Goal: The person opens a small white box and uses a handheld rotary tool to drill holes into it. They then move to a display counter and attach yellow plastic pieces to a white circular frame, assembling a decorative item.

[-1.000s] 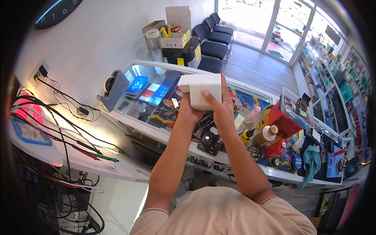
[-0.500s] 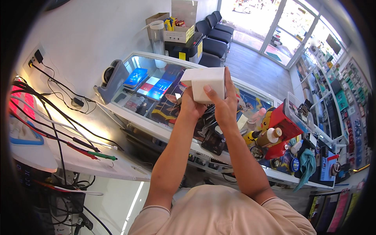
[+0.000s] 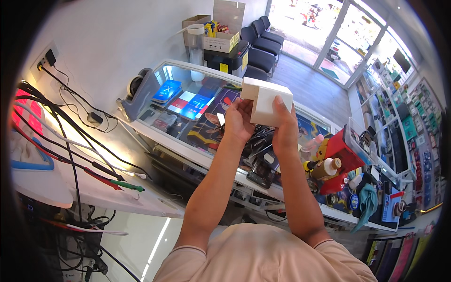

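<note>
A small white box (image 3: 268,105) is held up over the glass counter, and one end of it juts out in a step. My right hand (image 3: 285,123) grips its right side, with the thumb across the near face and the other fingers mostly hidden behind. My left hand (image 3: 238,123) is just left of the box, palm turned up and fingers loosely bent and apart. Whether those fingertips touch the box I cannot tell. Below the hands, a dark tangle of cables (image 3: 259,140) and a black device (image 3: 261,172) lie on the counter.
The glass display counter (image 3: 176,155) runs across the front. A tape dispenser (image 3: 136,94) and blue phone-part packs (image 3: 192,107) are left. Bottles (image 3: 326,168), a red container (image 3: 343,149) and a teal cloth (image 3: 369,201) are right. Cables (image 3: 89,162) hang at far left; chairs (image 3: 263,44) stand beyond.
The box and both hands have shifted right, and the box has tilted. My left hand has come away from under the box, turning palm up, while my right hand keeps its hold.
</note>
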The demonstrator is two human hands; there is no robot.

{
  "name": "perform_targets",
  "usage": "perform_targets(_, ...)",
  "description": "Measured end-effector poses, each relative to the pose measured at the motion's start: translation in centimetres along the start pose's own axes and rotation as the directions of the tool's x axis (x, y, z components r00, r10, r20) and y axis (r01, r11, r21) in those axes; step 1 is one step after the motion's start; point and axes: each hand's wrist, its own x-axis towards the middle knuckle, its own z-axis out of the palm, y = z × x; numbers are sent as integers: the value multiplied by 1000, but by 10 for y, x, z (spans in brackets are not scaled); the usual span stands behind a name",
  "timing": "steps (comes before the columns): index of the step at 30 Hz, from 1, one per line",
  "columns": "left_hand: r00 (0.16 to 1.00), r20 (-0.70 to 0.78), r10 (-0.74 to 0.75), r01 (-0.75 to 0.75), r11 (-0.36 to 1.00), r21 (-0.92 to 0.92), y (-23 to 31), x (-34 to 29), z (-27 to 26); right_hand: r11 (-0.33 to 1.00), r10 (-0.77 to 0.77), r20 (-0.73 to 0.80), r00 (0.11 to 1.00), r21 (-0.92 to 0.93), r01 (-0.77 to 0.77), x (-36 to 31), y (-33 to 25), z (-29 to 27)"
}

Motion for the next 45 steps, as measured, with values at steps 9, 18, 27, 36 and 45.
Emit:
perform_targets(9, 952, -73, 297, -291, 953, 83, 45, -13, -9, 980, 161, -20, 987, 121, -158, 1, 7, -6)
perform_targets(18, 815, 101, 571, -509, 621, 596, 105, -27, -8, 966, 217, 48, 975, 129, -222, 3, 2, -7)
perform_targets(27, 588, -27, 808, -579, 444, 684, 147, -43, -65, 958, 170, 111, 979, -250, -138, 26, 8, 9)
perform_targets(36, 692, 76, 717, -295, 184, 938, 115, -31, -80, 366, -17, 168, 986, -916, 163, 34, 27, 49)
perform_targets(45, 661, 338, 669, -242, -236, 941, 117, -34, -83, 420, -11, 186, 983, -891, 173, 34, 11, 50)
